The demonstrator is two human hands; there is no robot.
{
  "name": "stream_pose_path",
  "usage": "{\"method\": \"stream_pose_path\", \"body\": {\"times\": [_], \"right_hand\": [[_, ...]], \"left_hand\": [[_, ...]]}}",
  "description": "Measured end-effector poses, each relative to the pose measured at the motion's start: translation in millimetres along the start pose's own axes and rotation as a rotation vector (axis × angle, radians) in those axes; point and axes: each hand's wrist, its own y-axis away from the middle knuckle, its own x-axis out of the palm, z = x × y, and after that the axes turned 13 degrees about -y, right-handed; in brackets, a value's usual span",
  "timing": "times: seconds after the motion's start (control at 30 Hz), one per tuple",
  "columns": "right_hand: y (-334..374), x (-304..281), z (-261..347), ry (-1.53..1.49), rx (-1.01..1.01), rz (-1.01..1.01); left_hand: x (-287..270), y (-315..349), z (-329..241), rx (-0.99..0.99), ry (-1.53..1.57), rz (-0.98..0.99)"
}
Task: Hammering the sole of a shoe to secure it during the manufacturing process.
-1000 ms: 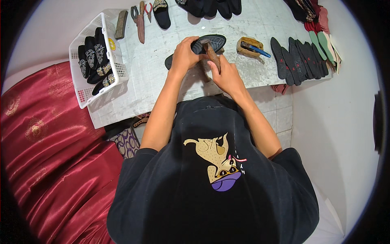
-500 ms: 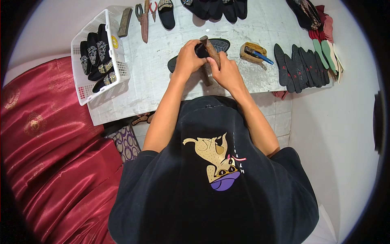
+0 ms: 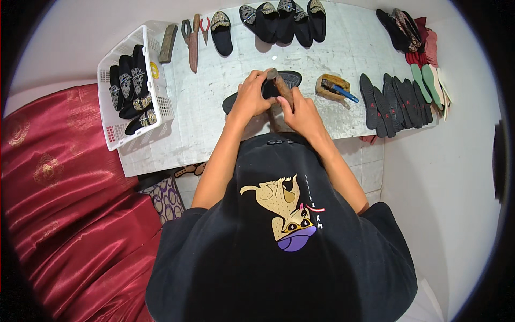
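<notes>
- View tipped since the last frame; row of black slippers (image 3: 286,27) by the worktop's (image 3: 198,112) far edge now shows whole;
- left hand (image 3: 251,97) wrapped around dark sole (image 3: 291,79); right hand (image 3: 306,114) closed on hammer (image 3: 284,92); grips much as before, so work likely continues on the same piece;
- sole lies mid-length, inward of the near edge; ridged, rubbery-looking; hammer handle worn wood;
- white basket (image 3: 159,92), perforated plastic, left edge; spare soles (image 3: 399,102) flat, fanned by right edge

Brightly lit, apparently from above | softly shadowed beside white basket (image 3: 161,99), upper left | darker across shirt (image 3: 268,268), lower centre | shiny on red cloth (image 3: 75,198), lower left | bowed toward blacked-out corners
</notes>
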Motion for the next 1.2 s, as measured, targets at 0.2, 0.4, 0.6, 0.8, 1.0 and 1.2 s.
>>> {"method": "stream_pose_path", "body": {"times": [0.2,0.4,0.6,0.8,1.0,1.2], "right_hand": [[-7.4,-13.1,2.2,-0.028,0.030,0.062],[0.6,-21.1,17.8,-0.072,0.055,0.063],[4.6,-14.4,5.1,-0.088,0.022,-0.034],[10.4,-16.6,1.8,-0.123,0.031,-0.063],[16.8,-13.7,2.0,-0.120,0.054,-0.090],[17.5,-15.5,7.8,-0.130,0.058,-0.105]], "left_hand": [[8.7,-11.1,2.0,0.098,-0.098,-0.028],[16.4,-12.8,0.0,0.118,0.109,-0.164],[23.5,-15.1,-7.0,0.019,-0.073,-0.131],[31.5,-15.6,-17.8,-0.030,-0.220,-0.095],[39.1,-13.9,-21.8,0.000,-0.311,-0.153],[35.9,-15.8,-22.6,0.004,-0.282,-0.126]]}}
